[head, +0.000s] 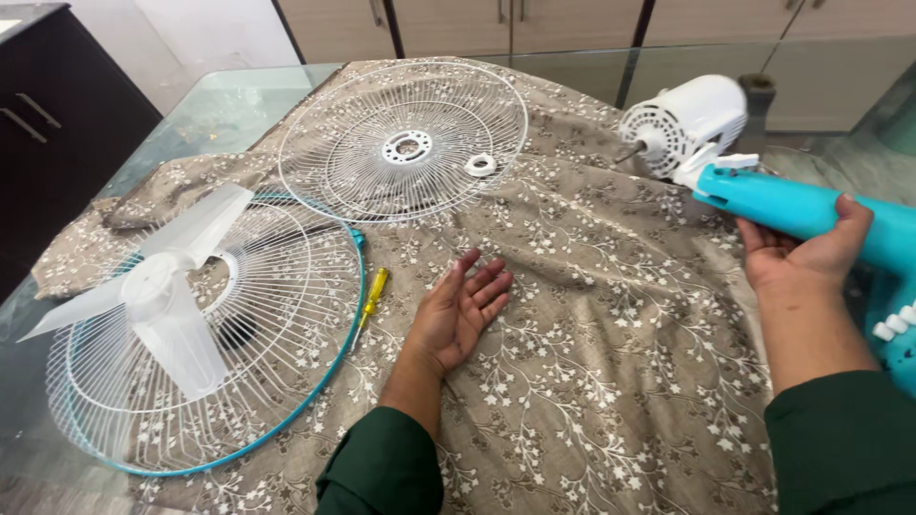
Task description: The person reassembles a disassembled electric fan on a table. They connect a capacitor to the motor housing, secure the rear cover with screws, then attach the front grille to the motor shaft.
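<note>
— Turquoise plastic, far right of the frame: that's the fan's neck (811,212), and the right hand (801,250) is wrapped around it from below, thumb over the top, fingers curled beneath. A firm hold.

— And the white lump on the end of it?

— The motor housing (685,122), ribbed at the front, with its shaft poking out to the left. It sits at the upper right, tilted, just above the cloth.

— What's the left hand doing?

— The left hand (461,313) lies in the middle of the frame, palm up, fingers loose and spread. Holding nothing, just resting on the brown floral cloth (611,381) that covers the glass table (215,110).

— Anything close to it?

— A yellow-handled screwdriver (372,298) just to its left, lying on the cloth right against the rim of the blue-edged wire guard (296,381). That guard fills the lower left, and the translucent three-blade propeller (157,286) sits inside it.

— And further up?

— A second guard, all white (405,143), flat on the cloth at top centre, with a small white ring nut (481,164) lying on its wires toward the right side. Dark green sleeves on both arms at the bottom edge.
</note>
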